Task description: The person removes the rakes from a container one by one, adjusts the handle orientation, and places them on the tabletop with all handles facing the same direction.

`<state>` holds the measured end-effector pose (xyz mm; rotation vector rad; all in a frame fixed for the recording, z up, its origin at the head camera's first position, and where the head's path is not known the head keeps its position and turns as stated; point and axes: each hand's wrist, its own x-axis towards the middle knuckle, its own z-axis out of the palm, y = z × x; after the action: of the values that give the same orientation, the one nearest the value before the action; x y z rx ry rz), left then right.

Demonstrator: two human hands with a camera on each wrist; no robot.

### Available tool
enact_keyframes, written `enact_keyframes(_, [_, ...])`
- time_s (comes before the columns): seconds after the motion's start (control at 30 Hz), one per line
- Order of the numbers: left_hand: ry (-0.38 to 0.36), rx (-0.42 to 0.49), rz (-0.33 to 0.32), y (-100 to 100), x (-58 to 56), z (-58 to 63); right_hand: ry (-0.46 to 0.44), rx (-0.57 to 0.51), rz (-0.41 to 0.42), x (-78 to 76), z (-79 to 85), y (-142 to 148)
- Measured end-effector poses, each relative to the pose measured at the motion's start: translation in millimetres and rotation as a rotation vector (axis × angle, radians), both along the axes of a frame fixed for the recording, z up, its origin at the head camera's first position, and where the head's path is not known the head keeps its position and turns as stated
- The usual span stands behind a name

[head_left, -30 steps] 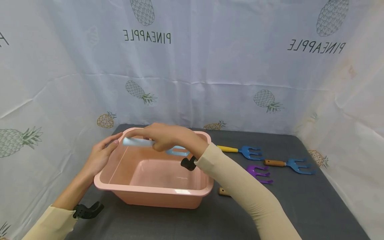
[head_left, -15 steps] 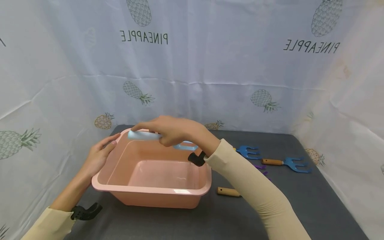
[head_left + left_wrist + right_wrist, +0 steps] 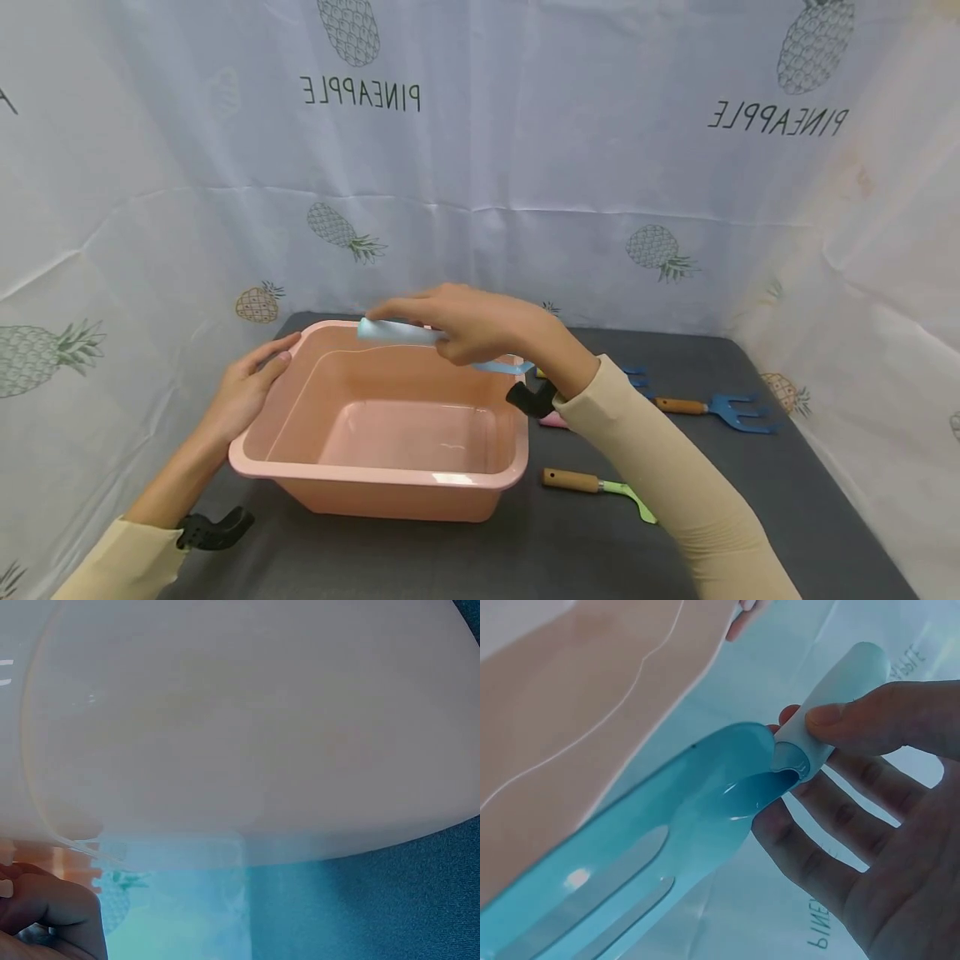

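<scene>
A pink plastic basin [image 3: 360,473] stands on the dark grey table. My left hand [image 3: 247,383] grips its left rim, thumb on the near side of the edge. In the left wrist view the basin's pale wall [image 3: 247,735] fills most of the picture. Above the basin's back right part, my right hand [image 3: 480,321] holds a light blue slotted hand trowel [image 3: 401,332] by its pale handle. The right wrist view shows the thumb and fingers pinching that handle, with the slotted blade [image 3: 705,795] pointing away beside the basin. The forearm hides part of the tools behind it.
Right of the basin lie a light green tool with a wooden handle [image 3: 572,481], a pink handle [image 3: 553,422] and a blue hand fork with a wooden handle [image 3: 738,412]. Another blue fork [image 3: 636,372] is partly covered by the sleeve. A pineapple-print curtain [image 3: 480,167] closes the back.
My right hand has moved right and slightly up with the trowel, from over the basin's middle towards its right side. The left hand stays on the rim. More of the green tool shows.
</scene>
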<state>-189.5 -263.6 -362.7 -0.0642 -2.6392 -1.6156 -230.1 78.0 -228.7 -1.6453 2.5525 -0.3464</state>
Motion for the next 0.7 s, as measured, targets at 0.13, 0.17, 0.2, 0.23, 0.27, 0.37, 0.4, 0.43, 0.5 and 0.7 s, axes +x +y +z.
enact_keyframes(0.13, [-0.015, 0.005, -0.005, 0, -0.2, 0.5, 0.008, -0.006, -0.016, 1.3, -2.3, 14])
enact_keyframes(0.17, [-0.016, 0.000, -0.008, 0, -0.2, 0.8, 0.007, -0.005, -0.023, 1.7, -2.8, 18])
enact_keyframes(0.2, [-0.014, -0.004, -0.008, 0, -0.3, 1.1, 0.002, -0.005, -0.034, 2.0, -3.2, 21])
enact_keyframes(0.23, [-0.016, 0.001, -0.009, 0, -0.2, 1.1, -0.003, -0.004, -0.046, 2.2, -3.7, 25])
enact_keyframes(0.27, [-0.017, 0.003, -0.005, 0, -0.3, 1.2, -0.006, -0.003, -0.057, 2.5, -4.2, 28])
enact_keyframes(0.37, [-0.006, -0.003, 0.000, 1, -0.6, 1.4, -0.019, 0.001, -0.084, 2.1, -6.7, 39])
enact_keyframes(0.4, [-0.005, -0.003, 0.001, 0, -0.5, 1.3, -0.024, 0.001, -0.091, 2.1, -7.6, 42])
enact_keyframes(0.43, [-0.006, -0.003, 0.002, 0, -0.4, 1.3, -0.027, 0.002, -0.098, 2.1, -8.5, 46])
enact_keyframes(0.5, [-0.007, -0.003, 0.002, 0, 0.0, 1.2, -0.036, 0.000, -0.112, 2.6, -9.9, 54])
enact_keyframes(0.7, [-0.014, -0.001, 0.004, 0, 0.4, 1.1, -0.056, 0.000, -0.139, 2.7, -14.9, 79])
